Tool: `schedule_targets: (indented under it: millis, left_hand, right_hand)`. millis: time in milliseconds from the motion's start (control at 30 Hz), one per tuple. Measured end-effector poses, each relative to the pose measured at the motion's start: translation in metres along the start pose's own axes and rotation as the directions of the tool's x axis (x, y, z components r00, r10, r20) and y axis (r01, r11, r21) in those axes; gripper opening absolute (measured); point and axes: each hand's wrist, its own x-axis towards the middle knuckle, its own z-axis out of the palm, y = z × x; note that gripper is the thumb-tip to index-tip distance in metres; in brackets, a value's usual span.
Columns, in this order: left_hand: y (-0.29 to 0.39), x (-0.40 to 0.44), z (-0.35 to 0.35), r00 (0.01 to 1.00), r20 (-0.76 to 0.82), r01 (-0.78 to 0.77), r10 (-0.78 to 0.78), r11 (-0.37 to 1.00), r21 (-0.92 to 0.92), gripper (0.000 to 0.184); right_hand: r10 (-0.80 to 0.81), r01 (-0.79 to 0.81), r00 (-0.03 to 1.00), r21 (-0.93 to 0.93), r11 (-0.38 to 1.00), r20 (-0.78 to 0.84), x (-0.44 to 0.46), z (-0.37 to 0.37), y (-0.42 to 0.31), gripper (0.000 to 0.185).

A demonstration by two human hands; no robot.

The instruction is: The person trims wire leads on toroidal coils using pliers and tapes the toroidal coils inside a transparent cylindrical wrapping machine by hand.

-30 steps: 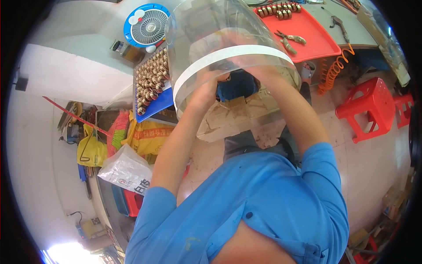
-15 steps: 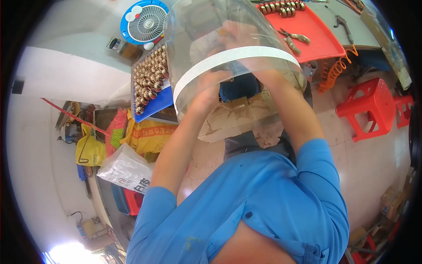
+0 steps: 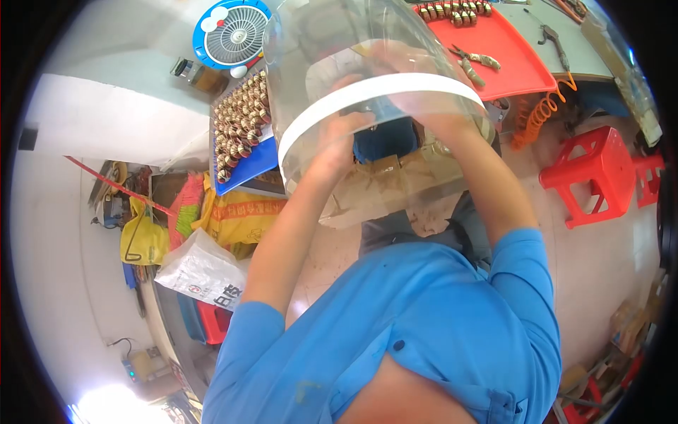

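A clear, curved plastic shield [image 3: 304, 63] with a white edge band [image 3: 381, 86] arches over both my hands. Under it, my left hand [image 3: 342, 134] has its fingers curled together at a small object I cannot make out. My right hand [image 3: 417, 88] reaches in from the other side, farther forward; glare and blur through the plastic hide its fingers. Beneath the hands is a dark blue object [image 3: 385, 140], partly covered, with brown cardboard [image 3: 371, 184] around it.
Left of the shield, a blue tray [image 3: 251, 168] holds rows of small wound parts [image 3: 240, 124], near a blue fan [image 3: 236, 35]. At right, a red tray [image 3: 512, 53] carries pliers [image 3: 477, 63] and similar parts. An orange coiled hose [image 3: 540, 116] hangs by a red stool [image 3: 593, 173].
My right forearm has swung slightly outward to the right, and the right hand has shifted right and a little down under the shield. My left hand stays almost in place.
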Motion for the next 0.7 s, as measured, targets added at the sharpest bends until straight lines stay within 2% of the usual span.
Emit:
schedule_targets:
  millis: [133,167,233,333,433,533,567,633,700]
  left_hand:
    - [0.003,0.002,0.001,0.998,0.048,0.030,-0.028,0.999,-0.032,0.070]
    - [0.003,0.000,0.002,0.999,0.037,0.037,-0.035,0.999,-0.034,0.071]
    - [0.004,-0.002,0.005,0.999,0.020,0.048,-0.047,0.998,-0.035,0.072]
    - [0.008,-0.004,0.008,0.996,0.009,0.084,-0.083,0.992,-0.092,0.069]
    - [0.008,-0.004,0.008,0.998,0.047,0.048,-0.044,0.995,-0.091,0.070]
    - [0.005,-0.017,0.008,0.989,-0.005,-0.147,0.147,0.988,0.055,0.067]
    - [0.008,-0.026,0.008,0.970,0.005,-0.235,0.241,0.941,0.243,0.061]
    - [0.021,-0.049,0.009,0.909,0.075,-0.374,0.409,0.726,0.578,0.051]
    - [0.021,-0.062,0.006,0.956,0.150,-0.289,0.253,0.903,0.318,0.037]
  right_hand:
    - [0.062,-0.069,0.995,-0.089,0.994,-0.072,-0.024,-0.005,0.020,0.022]
    - [0.184,-0.181,0.982,0.067,0.981,-0.032,-0.028,-0.009,0.023,0.018]
    - [0.386,-0.392,0.918,0.357,0.848,0.090,-0.033,-0.018,0.026,0.013]
    - [0.344,-0.358,0.928,0.587,0.726,0.140,-0.035,-0.019,0.021,0.016]
    - [0.424,-0.359,0.900,0.726,0.587,0.103,-0.034,-0.009,0.018,0.016]
    - [0.514,-0.386,0.851,0.786,0.483,0.102,-0.038,-0.006,0.009,0.016]
    - [0.502,-0.411,0.852,0.784,0.465,0.149,-0.041,-0.005,0.004,0.014]
    - [0.477,-0.464,0.845,0.775,0.429,0.242,-0.050,-0.004,-0.011,0.015]
    - [0.445,-0.487,0.839,0.796,0.360,0.313,-0.057,0.006,-0.015,0.015]
